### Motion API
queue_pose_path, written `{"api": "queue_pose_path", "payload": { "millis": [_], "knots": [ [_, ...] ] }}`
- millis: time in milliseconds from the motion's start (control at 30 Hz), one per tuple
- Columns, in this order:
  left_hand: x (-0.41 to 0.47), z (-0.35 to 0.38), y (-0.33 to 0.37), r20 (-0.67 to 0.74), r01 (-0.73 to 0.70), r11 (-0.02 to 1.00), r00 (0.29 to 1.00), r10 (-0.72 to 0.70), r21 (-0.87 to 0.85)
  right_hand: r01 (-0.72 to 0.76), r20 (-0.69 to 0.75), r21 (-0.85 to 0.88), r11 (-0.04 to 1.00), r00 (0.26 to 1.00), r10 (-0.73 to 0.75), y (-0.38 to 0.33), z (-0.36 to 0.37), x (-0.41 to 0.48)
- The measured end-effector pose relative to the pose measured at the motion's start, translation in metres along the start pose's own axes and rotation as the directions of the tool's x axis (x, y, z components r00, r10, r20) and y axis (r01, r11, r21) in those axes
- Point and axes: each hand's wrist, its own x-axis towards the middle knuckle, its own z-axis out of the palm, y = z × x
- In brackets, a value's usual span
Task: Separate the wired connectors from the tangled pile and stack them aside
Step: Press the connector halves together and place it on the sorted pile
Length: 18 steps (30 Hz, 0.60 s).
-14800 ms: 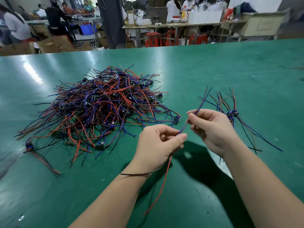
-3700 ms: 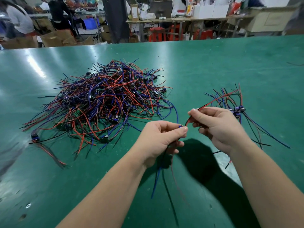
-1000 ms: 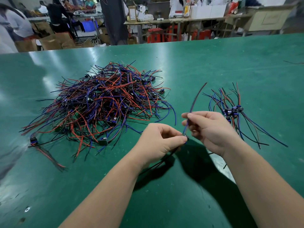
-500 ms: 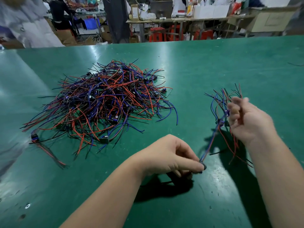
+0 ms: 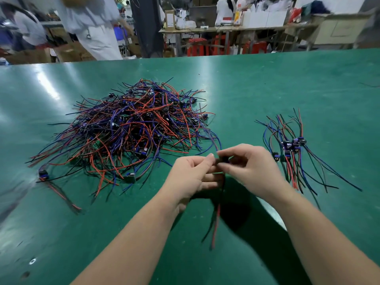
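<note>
A big tangled pile (image 5: 131, 128) of red, blue and black wired connectors lies on the green table (image 5: 267, 85), left of centre. At the right lies a small sorted stack (image 5: 292, 149) of connectors, their wires fanned out. In front of the pile, my left hand (image 5: 193, 175) and my right hand (image 5: 248, 167) meet fingertip to fingertip, both pinching one wired connector (image 5: 223, 160). Its red and black wires (image 5: 216, 219) hang down below my hands, and a blue wire curves up from it toward the pile.
One stray connector (image 5: 43, 174) with red and black wires lies at the table's left, apart from the pile. Beyond the far edge a person in white walks past, and there are work benches, red stools and cardboard boxes.
My right hand has come back from the sorted stack to the centre. Both hands now hold a connector at the pile's near edge. A person has walked further right behind the table.
</note>
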Motion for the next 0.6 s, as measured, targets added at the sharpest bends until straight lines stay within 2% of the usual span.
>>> {"api": "queue_pose_path", "payload": {
  "millis": [33,67,100,133,167,200,233,300,333,400,467,533,600],
  "knots": [
    [0.001,-0.001,0.001,-0.043,-0.037,0.997,0.998,0.040,0.064,-0.031,-0.056,-0.035,0.999,0.998,0.029,0.003,-0.003,0.002],
    [0.002,-0.005,0.003,-0.114,-0.103,0.975,0.985,0.128,0.197,-0.064,-0.121,-0.083,0.994,0.991,0.054,0.007,-0.008,0.003],
    [0.004,-0.011,0.005,-0.183,-0.173,0.902,0.947,0.262,0.396,-0.096,-0.187,-0.137,0.986,0.980,0.069,0.011,-0.013,0.005],
    [0.005,-0.019,0.007,-0.218,-0.202,0.764,0.886,0.409,0.613,-0.130,-0.246,-0.190,0.973,0.966,0.081,0.014,-0.019,0.006],
    [0.005,-0.027,0.010,-0.214,-0.169,0.586,0.823,0.527,0.793,-0.173,-0.286,-0.243,0.954,0.953,0.100,0.017,-0.025,0.007],
    [0.005,-0.035,0.011,-0.197,-0.092,0.422,0.782,0.592,0.902,-0.225,-0.305,-0.296,0.928,0.943,0.131,0.021,-0.031,0.008],
    [0.006,-0.043,0.012,-0.204,0.014,0.305,0.773,0.601,0.952,-0.283,-0.303,-0.358,0.890,0.937,0.176,0.025,-0.036,0.008],
    [0.007,-0.052,0.012,-0.290,0.232,0.175,0.807,0.514,0.957,-0.351,-0.248,-0.484,0.802,0.934,0.258,0.028,-0.042,0.008],
    [0.007,-0.054,0.012,-0.326,0.299,0.132,0.826,0.461,0.945,-0.357,-0.215,-0.526,0.772,0.934,0.285,0.027,-0.043,0.009],
    [0.008,-0.058,0.010,-0.335,0.346,0.047,0.854,0.398,0.937,-0.373,-0.183,-0.576,0.728,0.926,0.330,0.029,-0.045,0.009],
    [0.009,-0.062,0.010,-0.305,0.324,0.028,0.857,0.416,0.946,-0.391,-0.172,-0.608,0.691,0.915,0.366,0.032,-0.045,0.010],
    [0.009,-0.065,0.012,-0.302,0.264,0.146,0.850,0.431,0.953,-0.377,-0.185,-0.611,0.696,0.923,0.338,0.033,-0.044,0.011],
    [0.011,-0.066,0.013,-0.266,0.131,0.298,0.839,0.474,0.945,-0.365,-0.230,-0.538,0.759,0.931,0.285,0.033,-0.041,0.010]
  ]
}}
